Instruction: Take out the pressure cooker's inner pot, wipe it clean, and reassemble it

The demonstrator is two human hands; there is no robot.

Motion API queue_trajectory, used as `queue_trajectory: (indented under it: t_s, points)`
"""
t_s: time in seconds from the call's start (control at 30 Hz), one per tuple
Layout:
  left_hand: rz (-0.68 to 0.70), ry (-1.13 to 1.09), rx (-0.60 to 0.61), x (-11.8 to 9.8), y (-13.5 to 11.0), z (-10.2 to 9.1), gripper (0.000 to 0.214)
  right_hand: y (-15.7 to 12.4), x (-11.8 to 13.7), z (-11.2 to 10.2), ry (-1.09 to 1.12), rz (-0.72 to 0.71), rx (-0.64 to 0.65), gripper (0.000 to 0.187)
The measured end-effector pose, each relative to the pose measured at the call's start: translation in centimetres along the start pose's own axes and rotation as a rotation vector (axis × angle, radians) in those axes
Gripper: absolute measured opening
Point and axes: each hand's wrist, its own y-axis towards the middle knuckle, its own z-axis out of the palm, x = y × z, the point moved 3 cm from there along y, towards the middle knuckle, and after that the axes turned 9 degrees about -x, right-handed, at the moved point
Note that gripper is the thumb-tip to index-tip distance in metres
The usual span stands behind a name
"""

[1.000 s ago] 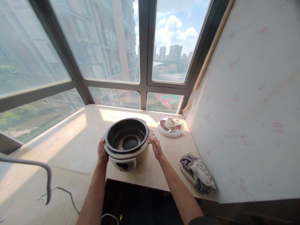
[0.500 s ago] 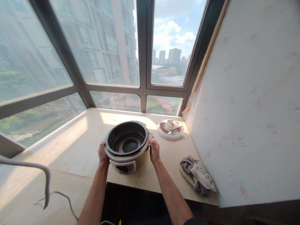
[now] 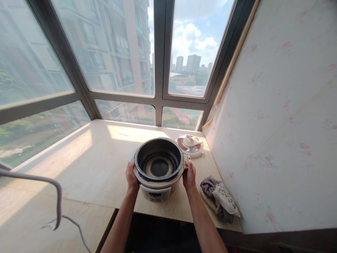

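Note:
Between my hands is an electric pressure cooker point(image 3: 155, 191) without its lid, its control panel facing me. Inside it sits a dark inner pot point(image 3: 159, 168) with a worn, pale ring on the bottom. My left hand point(image 3: 132, 175) grips the cooker's left side at the handle. On the opposite side my right hand point(image 3: 189, 174) is closed around the right handle, the fingertips partly hidden under the rim. The lid point(image 3: 191, 146), white with a reddish top, lies just behind and to the right of the cooker.
A crumpled grey and beige cloth point(image 3: 219, 198) lies at the right, beside the flowered wall point(image 3: 276, 140). A grey cable point(image 3: 58, 196) hangs and loops at the left. Windows close off the back of the wooden surface point(image 3: 79, 175), which has a front edge near me.
Both hands have shifted the cooker to the right, closer to the lid, which it now partly overlaps in view. The cooker has turned slightly. The lid and cloth lie as before.

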Motion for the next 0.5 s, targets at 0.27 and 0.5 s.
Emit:
queue_trajectory:
  t_s: [0.27, 0.5]
  points:
    - [-0.072, -0.087, 0.122, 0.2, -5.5, 4.1, 0.033, 2.1, 3.3, -5.1, -0.027, -0.052, -0.139, 0.028]
    - [-0.246, -0.099, 0.165, 1.2, -2.8, 3.7, 0.03, 4.0, 6.8, -7.6, -0.319, 0.006, 0.191, 0.031]
